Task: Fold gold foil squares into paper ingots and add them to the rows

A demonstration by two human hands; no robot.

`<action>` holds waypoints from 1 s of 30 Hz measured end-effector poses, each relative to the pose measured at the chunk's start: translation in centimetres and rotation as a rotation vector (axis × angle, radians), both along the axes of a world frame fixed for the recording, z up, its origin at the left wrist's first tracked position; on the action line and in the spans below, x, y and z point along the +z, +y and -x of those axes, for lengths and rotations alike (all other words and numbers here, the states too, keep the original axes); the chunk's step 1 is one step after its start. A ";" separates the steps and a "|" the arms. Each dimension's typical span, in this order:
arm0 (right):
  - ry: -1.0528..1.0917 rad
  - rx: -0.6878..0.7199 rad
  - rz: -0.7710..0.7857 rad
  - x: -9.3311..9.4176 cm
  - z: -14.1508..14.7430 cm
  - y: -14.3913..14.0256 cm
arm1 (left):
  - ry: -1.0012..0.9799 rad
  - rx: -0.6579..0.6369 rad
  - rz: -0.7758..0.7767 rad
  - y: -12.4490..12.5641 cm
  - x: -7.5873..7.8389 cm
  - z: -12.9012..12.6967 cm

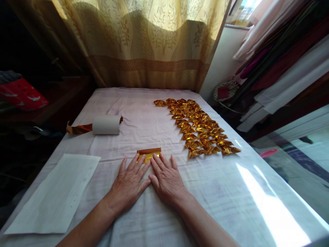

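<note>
A small sheet of gold foil paper [148,157] lies flat on the cloth, its far edge showing a darker, folded-looking strip. On its left near part rest the fingertips of my left hand [130,178], the fingers spread and flat. My right hand [168,176] also lies flat with fingers apart, its fingertips on the foil's right near part. The near edge of the foil is hidden under my fingers. To the right, several folded gold foil pieces [203,127] are set out in rows.
A white roll [106,125] with a copper-coloured strip [81,129] sits at the left. Nearer lies a white paper sheet [56,192]. All rest on a pale cloth [138,219]. Behind hangs a gold curtain [144,44]; clothes [285,68] hang at the right, a red container [23,92] stands left.
</note>
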State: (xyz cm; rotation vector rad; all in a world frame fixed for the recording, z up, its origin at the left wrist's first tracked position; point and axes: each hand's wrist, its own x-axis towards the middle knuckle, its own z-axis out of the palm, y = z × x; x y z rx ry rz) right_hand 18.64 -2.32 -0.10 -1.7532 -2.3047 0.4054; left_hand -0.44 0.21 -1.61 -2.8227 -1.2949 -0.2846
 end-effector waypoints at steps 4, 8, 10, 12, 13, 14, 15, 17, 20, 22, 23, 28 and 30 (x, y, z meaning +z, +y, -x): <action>-0.002 -0.058 0.030 -0.1 -0.1 -0.1 | 0.000 -0.008 -0.009 -0.2 -0.2 1.2; -0.032 -0.120 0.007 -0.3 -0.7 -0.7 | -0.008 0.001 -0.015 -0.4 0.0 2.0; -0.040 -0.156 -0.018 -0.4 -1.0 -0.9 | -0.022 0.005 -0.015 -0.4 0.0 2.2; -0.032 -0.171 -0.043 -0.5 -1.5 -0.9 | -0.043 -0.011 -0.017 -0.3 0.1 2.3; -0.022 -0.171 -0.055 -0.5 -1.7 -0.8 | -0.060 -0.020 -0.021 -0.1 0.1 2.3; -0.008 -0.172 -0.068 -0.5 -1.9 -0.6 | -0.084 -0.026 -0.028 0.0 0.1 2.4; 0.011 -0.177 -0.086 -0.6 -2.1 -0.4 | -0.116 -0.023 -0.037 0.2 0.2 2.3; 0.060 -0.209 -0.136 -0.6 -2.5 0.4 | -0.189 0.002 -0.062 0.6 0.3 2.3; 0.141 -0.264 -0.207 -0.8 -2.9 1.7 | -0.284 0.039 -0.096 1.3 0.7 2.0; 0.184 -0.269 -0.223 -1.0 -3.0 2.4 | -0.336 0.071 -0.122 1.7 0.8 1.8; 0.202 -0.263 -0.224 -1.0 -3.0 2.6 | -0.357 0.098 -0.138 1.8 0.8 1.8; 0.287 -0.213 -0.231 -1.4 -2.9 2.6 | -0.375 0.216 -0.172 2.4 0.3 1.9; 0.319 -0.202 -0.247 -1.6 -3.0 2.5 | -0.386 0.227 -0.142 2.6 0.1 2.0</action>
